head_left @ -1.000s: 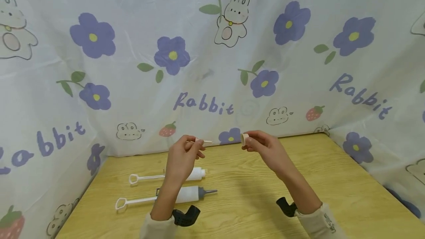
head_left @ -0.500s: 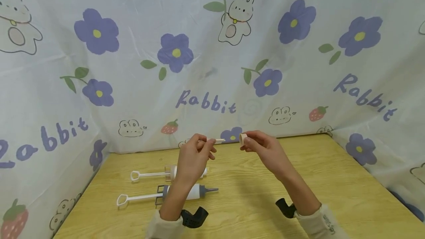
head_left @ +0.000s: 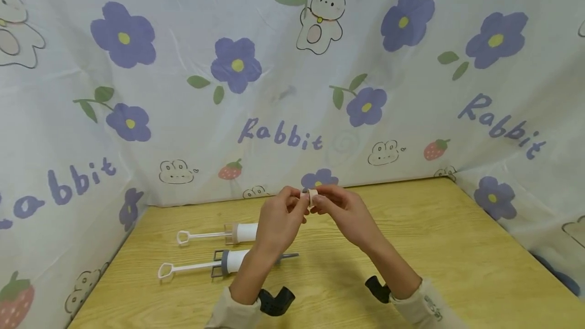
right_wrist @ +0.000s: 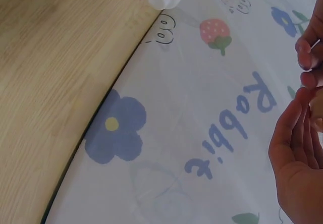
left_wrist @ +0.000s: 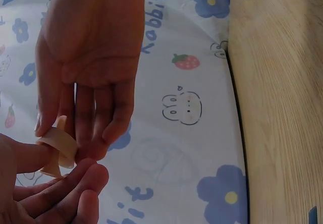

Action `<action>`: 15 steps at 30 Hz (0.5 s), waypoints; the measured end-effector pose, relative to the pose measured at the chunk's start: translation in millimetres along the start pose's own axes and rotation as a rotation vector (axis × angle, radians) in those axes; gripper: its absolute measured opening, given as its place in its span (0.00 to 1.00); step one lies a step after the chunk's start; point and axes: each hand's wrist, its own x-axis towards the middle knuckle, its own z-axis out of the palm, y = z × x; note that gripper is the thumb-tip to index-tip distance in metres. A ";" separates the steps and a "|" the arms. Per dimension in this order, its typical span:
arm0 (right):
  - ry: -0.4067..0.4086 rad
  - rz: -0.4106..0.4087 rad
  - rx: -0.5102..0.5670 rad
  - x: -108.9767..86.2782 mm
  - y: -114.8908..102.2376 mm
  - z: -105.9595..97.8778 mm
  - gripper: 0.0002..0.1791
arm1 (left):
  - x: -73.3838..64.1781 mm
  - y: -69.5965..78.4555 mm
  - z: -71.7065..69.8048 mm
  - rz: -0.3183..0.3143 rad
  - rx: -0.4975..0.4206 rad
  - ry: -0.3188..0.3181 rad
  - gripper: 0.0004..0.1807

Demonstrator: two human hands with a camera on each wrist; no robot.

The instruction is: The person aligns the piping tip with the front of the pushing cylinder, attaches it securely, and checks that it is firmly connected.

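Observation:
Close together above the table's far edge, both hands work on small pale parts. My left hand (head_left: pixel 278 223) pinches a flanged nozzle with a thin stem (left_wrist: pixel 50 168), its flange showing in the left wrist view. My right hand (head_left: pixel 351 220) holds a short cream ring (head_left: pixel 314 197) by its rim. In the left wrist view the ring surrounds the nozzle, whose tip pokes out on the far side. Fingers cover much of both parts. Below the left forearm lie two syringe-like tools, one with grey fittings (head_left: pixel 238 260) and one with beige fittings (head_left: pixel 247 232).
The wooden table (head_left: pixel 448 248) meets a white printed curtain (head_left: pixel 274 100) along its back edge. Each syringe-like tool has a white rod and loop handle toward the left; the left forearm hides part of the grey one.
My left hand has moved right, carrying the nozzle to the ring, and the right hand has moved slightly left. The parts, apart before, now meet. The tools on the table stay put.

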 end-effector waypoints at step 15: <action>0.071 0.007 -0.013 1.9 3.1 1.1 0.22 | 1.3 0.1 1.7 0.002 -0.123 0.017 0.12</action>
